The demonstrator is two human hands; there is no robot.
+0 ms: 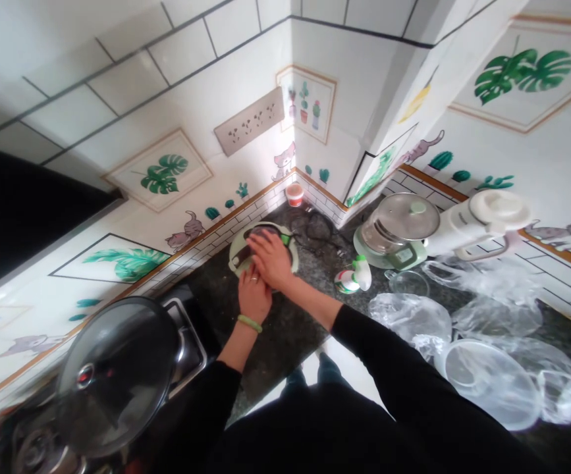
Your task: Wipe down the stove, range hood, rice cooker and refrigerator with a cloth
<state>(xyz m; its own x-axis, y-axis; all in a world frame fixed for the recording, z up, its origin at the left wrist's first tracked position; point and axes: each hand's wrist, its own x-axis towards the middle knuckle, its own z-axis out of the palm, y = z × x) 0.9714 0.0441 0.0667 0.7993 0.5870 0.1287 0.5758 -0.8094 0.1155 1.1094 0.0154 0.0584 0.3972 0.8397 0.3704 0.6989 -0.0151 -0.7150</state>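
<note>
A round pale green and white cooker (pixel 238 250) with a dark handle stands on the dark stone counter near the tiled wall. My right hand (pixel 271 258) lies on top of its lid with the fingers spread flat. My left hand (pixel 253 294), with a ring and a green bangle at the wrist, rests against the cooker's near side just below the right hand; its fingers are tucked out of sight. Both sleeves are black.
A pan with a glass lid (pixel 117 372) sits on the stove at the lower left. To the right are a small bottle (pixel 353 278), a green glass-lidded appliance (pixel 398 230), a white jug appliance (pixel 477 220), clear plastic bags (pixel 497 309) and bowls (pixel 487 382). An orange cup (pixel 294 194) stands in the corner.
</note>
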